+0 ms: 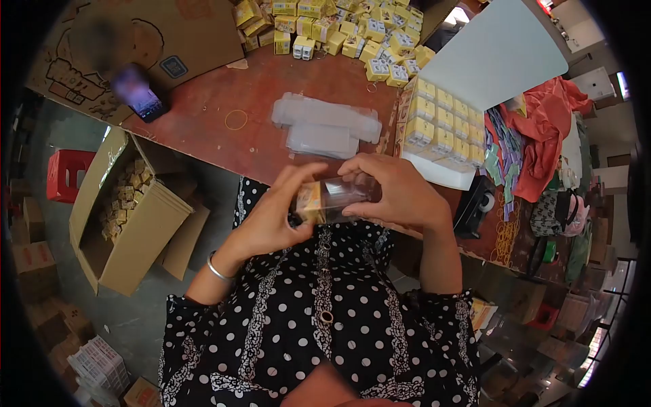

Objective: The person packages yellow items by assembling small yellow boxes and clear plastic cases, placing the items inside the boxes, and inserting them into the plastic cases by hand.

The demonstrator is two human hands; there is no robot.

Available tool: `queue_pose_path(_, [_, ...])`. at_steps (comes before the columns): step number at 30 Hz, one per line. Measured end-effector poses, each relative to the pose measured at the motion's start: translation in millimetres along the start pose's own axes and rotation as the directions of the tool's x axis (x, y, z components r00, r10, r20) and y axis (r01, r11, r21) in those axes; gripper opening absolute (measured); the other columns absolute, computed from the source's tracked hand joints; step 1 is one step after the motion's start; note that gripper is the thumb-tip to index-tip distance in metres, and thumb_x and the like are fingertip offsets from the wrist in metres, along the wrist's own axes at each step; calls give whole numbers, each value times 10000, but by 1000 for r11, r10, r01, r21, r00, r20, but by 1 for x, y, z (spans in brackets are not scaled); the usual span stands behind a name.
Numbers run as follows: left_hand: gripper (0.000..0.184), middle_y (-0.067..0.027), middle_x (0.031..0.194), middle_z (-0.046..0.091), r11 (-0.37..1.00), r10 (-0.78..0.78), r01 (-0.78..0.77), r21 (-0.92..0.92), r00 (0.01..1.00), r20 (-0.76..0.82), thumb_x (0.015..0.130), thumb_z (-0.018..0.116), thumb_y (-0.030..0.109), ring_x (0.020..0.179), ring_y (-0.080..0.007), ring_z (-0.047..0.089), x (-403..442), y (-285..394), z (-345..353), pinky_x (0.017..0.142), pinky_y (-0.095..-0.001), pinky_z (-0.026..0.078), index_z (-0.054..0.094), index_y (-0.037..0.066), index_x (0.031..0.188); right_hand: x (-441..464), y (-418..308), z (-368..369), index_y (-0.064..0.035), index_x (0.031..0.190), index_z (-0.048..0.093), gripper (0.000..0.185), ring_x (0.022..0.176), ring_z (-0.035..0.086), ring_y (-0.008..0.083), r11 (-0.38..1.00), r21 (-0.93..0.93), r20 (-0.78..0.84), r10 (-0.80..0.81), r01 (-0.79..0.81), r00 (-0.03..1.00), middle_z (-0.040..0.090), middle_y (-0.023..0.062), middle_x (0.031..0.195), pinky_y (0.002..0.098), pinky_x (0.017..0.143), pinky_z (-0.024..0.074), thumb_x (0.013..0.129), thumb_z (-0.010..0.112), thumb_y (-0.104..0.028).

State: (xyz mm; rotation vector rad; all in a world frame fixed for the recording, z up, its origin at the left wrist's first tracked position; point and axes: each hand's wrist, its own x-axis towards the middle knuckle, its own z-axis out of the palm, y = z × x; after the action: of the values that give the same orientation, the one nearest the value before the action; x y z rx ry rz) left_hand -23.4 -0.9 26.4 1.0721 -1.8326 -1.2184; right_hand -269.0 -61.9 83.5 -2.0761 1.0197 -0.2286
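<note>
My left hand (268, 220), with a silver bangle at the wrist, is closed around a small yellow box (310, 202) in front of my body. The fingers of my right hand (407, 190) grip a clear plastic box (349, 193). The yellow box sits at the left end of this clear box; how far inside it lies, I cannot tell. Just beyond my hands, flat clear plastic sleeves (322, 139) lie stacked on the red table (203, 136). To the right, a white carton (434, 173) holds rows of yellow boxes in clear packaging (444, 125).
Many yellow boxes (339, 30) are heaped at the table's far side. A phone (141, 95) leans on cardboard at left. An open carton (146, 230) with small boxes stands below left, near a red stool (68, 175). A tape dispenser (477, 207) and rubber bands (506, 234) are at right.
</note>
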Motion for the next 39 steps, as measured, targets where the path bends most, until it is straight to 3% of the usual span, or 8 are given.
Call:
queue_pose_path(3, [788,-148,1187,517,989,-133,124,77,983,129,700,678,-38,1121,-312,571,-4,-3,-1,979,-342,470,443,86,1442,36,7,-36,-30,1066,678,371,861,670,181,991,-5,-80,-134,134,988,711,91,994,301,779,534,786,835,-214])
queue_pose_path(5, [763,-141,1195,524,986,-136,120,113,980,146,697,682,-38,1121,-300,578,-8,-19,2,973,-335,473,456,68,1418,78,18,-63,-24,1047,700,270,885,688,246,952,-221,-352,123,-210,928,720,129,976,338,795,540,826,769,-164])
queue_pose_path(7, [691,-100,1207,552,976,-56,64,-208,997,43,701,683,-52,1109,-229,595,-13,-35,5,966,-315,477,481,38,1356,118,66,-84,-39,1090,707,246,950,687,321,749,-575,-449,46,-328,892,720,164,1037,384,859,539,849,684,-80])
queue_pose_path(10, [626,-53,1213,565,834,-254,261,-487,964,80,707,680,-69,1098,-153,590,-18,-34,1,972,-299,474,500,27,1299,152,106,-98,-74,1123,706,313,1034,656,370,648,-702,-357,42,-297,933,693,165,1101,429,918,521,819,654,-24])
queue_pose_path(17, [621,-35,1201,573,765,-245,206,-611,969,21,755,730,-81,1090,-119,582,-24,-50,-4,958,-289,478,492,37,1316,169,136,-102,-127,1206,648,504,1094,633,358,542,-825,-183,12,-161,983,624,143,1134,439,923,516,725,721,3])
queue_pose_path(23, [623,-37,1196,587,772,-257,159,-615,964,-74,792,765,-46,1090,-123,604,-16,-41,-9,938,-293,492,478,51,1337,153,125,-109,-99,1213,630,524,1037,657,302,703,-695,-132,78,-149,988,669,118,1086,386,905,531,720,791,-22])
queue_pose_path(28, [588,-90,1175,615,918,-253,158,-365,940,-230,776,797,17,1047,-163,642,-10,-31,-6,899,-309,523,516,36,1293,123,67,-111,-13,1244,609,461,929,611,69,993,107,76,51,-59,996,652,24,998,223,796,515,831,801,-81])
queue_pose_path(39, [620,-135,1142,613,957,-260,214,-195,934,-247,746,851,125,1003,-227,663,-4,-10,19,868,-325,558,530,12,1265,73,-27,-87,-44,1215,626,419,801,626,50,989,150,165,-46,21,985,658,2,898,197,708,517,828,787,-42])
